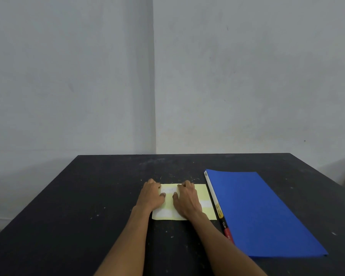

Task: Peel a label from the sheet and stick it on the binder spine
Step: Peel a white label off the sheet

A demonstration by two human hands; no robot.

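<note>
A white label (168,189) sits at the far edge of the yellow sheet (204,193), between both hands. The left hand (151,195) and right hand (185,200) press down, fingers curled. Right of the sheet lies the blue binder (257,212) on the table (68,216).

The label sheet (204,193) is a pale yellow rectangle lying flat on the black counter (88,196), long edges running left to right. It carries white rectangular labels: one label (169,189) sits near the far edge between my grips, another at the right side, and one at the near left corner. The binder (257,212) is blue and lies flat and closed just beside the sheet's right edge, angled so its far end points left. Its spine (211,191) faces the sheet: white along the far part, then yellow, black and red toward me. Spine print is too small to read.
</note>
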